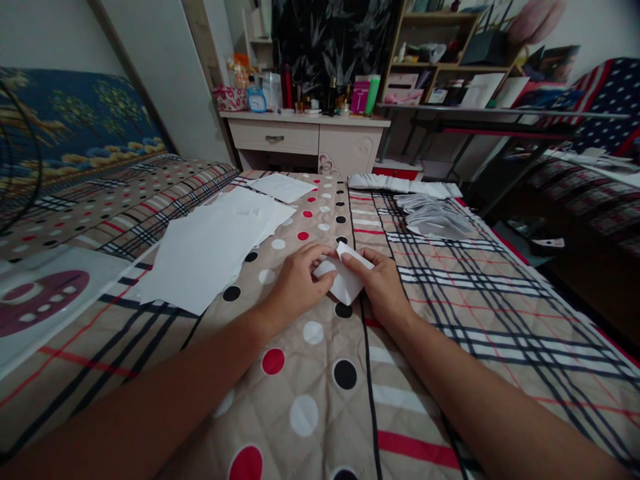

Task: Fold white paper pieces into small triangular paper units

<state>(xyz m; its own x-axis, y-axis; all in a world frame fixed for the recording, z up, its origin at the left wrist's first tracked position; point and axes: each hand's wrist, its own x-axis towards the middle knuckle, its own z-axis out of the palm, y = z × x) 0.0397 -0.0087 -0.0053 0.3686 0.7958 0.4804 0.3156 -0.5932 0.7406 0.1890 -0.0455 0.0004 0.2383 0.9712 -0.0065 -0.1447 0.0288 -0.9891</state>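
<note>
A small piece of folded white paper [345, 283] is held between my two hands, just above the dotted part of the bedspread. My left hand [303, 280] pinches its left side with thumb and fingers. On the opposite side my right hand [383, 280] grips the paper, the thumb lying over a raised fold at the top. The fingers beneath the paper are partly hidden. Left of my hands lies a spread pile of white paper sheets [205, 243]. Another white sheet [283, 187] lies flat beyond the pile.
Rows of stacked white folded papers [400, 183] and a clear plastic-like bundle [437, 219] lie at the right back of the bedspread [310, 413]. A plastic bag with a purple print [45, 300] is at far left. A cream dresser [300, 137] stands behind the bed.
</note>
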